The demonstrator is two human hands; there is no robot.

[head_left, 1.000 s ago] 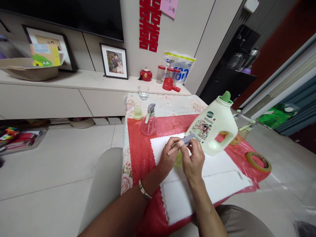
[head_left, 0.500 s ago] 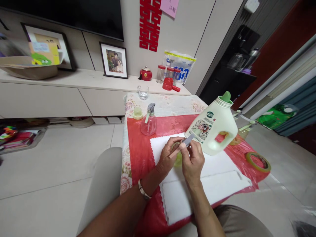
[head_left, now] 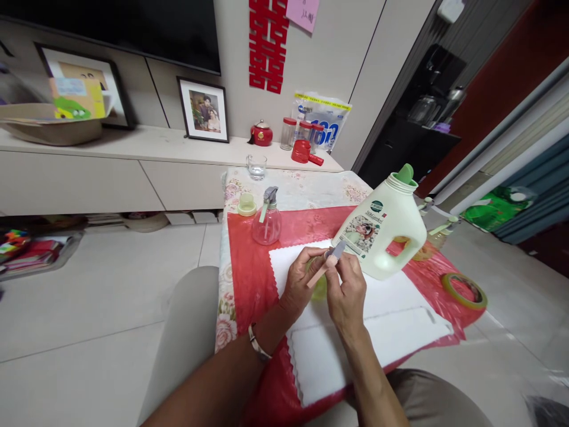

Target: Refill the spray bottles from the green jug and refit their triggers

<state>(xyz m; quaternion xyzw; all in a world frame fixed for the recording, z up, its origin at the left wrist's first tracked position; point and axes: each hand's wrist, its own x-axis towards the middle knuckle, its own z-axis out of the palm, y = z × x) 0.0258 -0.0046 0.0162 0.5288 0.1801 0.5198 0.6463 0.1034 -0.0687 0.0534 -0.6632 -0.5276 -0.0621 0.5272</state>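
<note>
Over the white sheet (head_left: 391, 338), my left hand (head_left: 297, 286) is closed round a small see-through yellow spray bottle (head_left: 319, 289). My right hand (head_left: 347, 289) is closed with thumb and fingers on its spray head (head_left: 338, 248), which has a grey nozzle and a pink trigger. My fingers hide the bottle's neck. A pink spray bottle (head_left: 267, 228) with a grey head stands upright to the left of my hands. Behind it is a pale green cap (head_left: 247, 204). A large pale green detergent jug (head_left: 386, 222) stands just beyond my right hand.
Red plastic film (head_left: 249, 279) covers part of the flowered tablecloth (head_left: 225, 270). A roll of tape (head_left: 464, 290) lies near the right edge, with clear spray bottles (head_left: 438, 234) behind the jug. A glass cup (head_left: 256, 167) stands at the far left corner of the table.
The spray head has turned slightly between my fingers, and its pink trigger shows more toward me. Both hands keep nearly the same place.
</note>
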